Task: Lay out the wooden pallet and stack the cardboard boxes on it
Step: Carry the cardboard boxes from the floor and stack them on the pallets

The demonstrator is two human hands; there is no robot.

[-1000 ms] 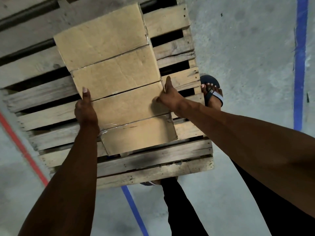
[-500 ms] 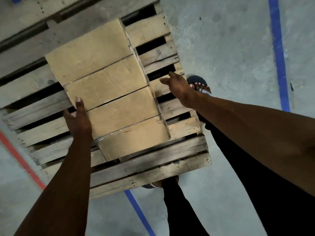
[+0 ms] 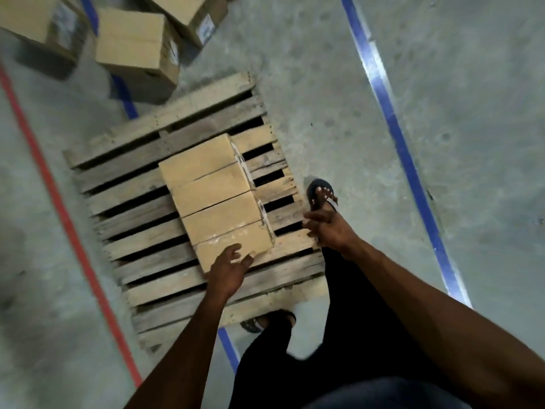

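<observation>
Now both hands are off the load. A sec ago we had the left hand (image 3: pixel 228 268) and right hand (image 3: pixel 326 227) pressed against the sides of the near box (image 3: pixel 227 228); now the left hangs over its near corner w/ fingers spread and slack, the right is out past the pallet (image 3: pixel 141 249) edge, fingers loosely bent, holding nothing. The view has also pulled up and back, so we're likely straightening.

Meaning for the task: pallet lies flat on the floor (image 3: pixel 368 93), two boxes sit on it end to end (the far box (image 3: pixel 205 169) touching the near one), right of centre. This placement looks done; most of the deck is bare.

More boxes (image 3: pixel 132 45) wait on the floor beyond the pallet's far edge, prob. the next pick.

Writing: white labels show on box sides, on the pallet pair and on the far ones, but too blurred to read. No brand legible.
</observation>
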